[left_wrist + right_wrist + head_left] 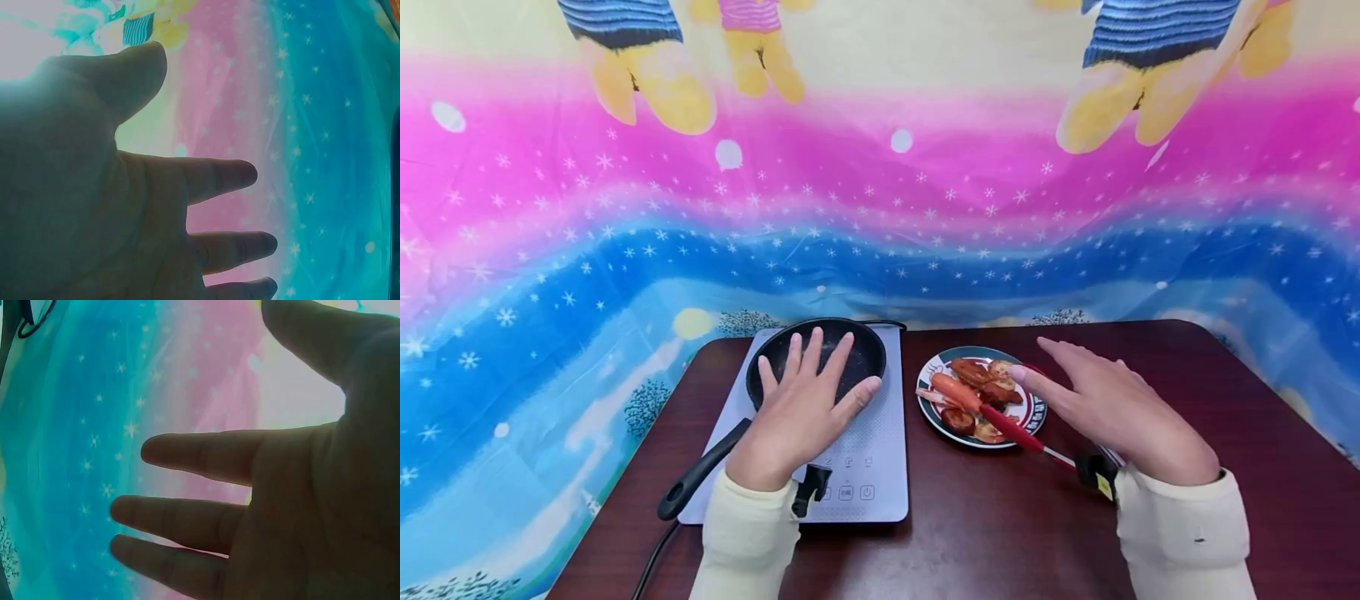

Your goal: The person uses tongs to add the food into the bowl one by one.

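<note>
Left hand (796, 410) and right hand (1108, 402) spread wide, empty (pre-start, I reckon), so next probably needs gripping the slim red-tipped metal tongs (1013, 429)

The head view is brightly lit, faint sheen being reflected by the desk (992, 517); in both wrist views, the fingers (219, 178) are darkened by backlight, the left's upper-left corner whitened by glare.
</note>
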The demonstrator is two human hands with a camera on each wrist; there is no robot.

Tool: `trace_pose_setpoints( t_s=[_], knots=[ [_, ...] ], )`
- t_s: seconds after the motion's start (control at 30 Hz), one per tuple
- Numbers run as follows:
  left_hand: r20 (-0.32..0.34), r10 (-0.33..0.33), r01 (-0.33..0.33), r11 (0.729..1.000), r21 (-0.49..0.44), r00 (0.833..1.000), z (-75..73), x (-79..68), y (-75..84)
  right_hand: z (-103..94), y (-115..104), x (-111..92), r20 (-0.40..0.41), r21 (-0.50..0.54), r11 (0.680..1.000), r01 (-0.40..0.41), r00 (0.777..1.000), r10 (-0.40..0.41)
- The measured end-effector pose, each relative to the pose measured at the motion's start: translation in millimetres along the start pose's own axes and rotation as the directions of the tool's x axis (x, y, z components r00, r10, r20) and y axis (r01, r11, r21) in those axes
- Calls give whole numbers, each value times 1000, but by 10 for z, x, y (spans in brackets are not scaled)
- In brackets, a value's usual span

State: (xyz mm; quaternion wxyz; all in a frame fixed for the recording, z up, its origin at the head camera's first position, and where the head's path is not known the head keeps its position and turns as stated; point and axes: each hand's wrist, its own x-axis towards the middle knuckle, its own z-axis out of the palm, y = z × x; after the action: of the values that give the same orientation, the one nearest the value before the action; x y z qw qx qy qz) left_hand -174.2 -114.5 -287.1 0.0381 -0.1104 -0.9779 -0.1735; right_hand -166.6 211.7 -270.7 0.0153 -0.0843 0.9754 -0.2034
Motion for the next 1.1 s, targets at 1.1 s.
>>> trace_pose_setpoints(
  t_s=[1.1],
  knots=[
    [99, -162, 157, 986, 55, 982, -383, -377, -944, 258, 600, 57, 101, -111, 993, -48, 993, 60]
  ],
)
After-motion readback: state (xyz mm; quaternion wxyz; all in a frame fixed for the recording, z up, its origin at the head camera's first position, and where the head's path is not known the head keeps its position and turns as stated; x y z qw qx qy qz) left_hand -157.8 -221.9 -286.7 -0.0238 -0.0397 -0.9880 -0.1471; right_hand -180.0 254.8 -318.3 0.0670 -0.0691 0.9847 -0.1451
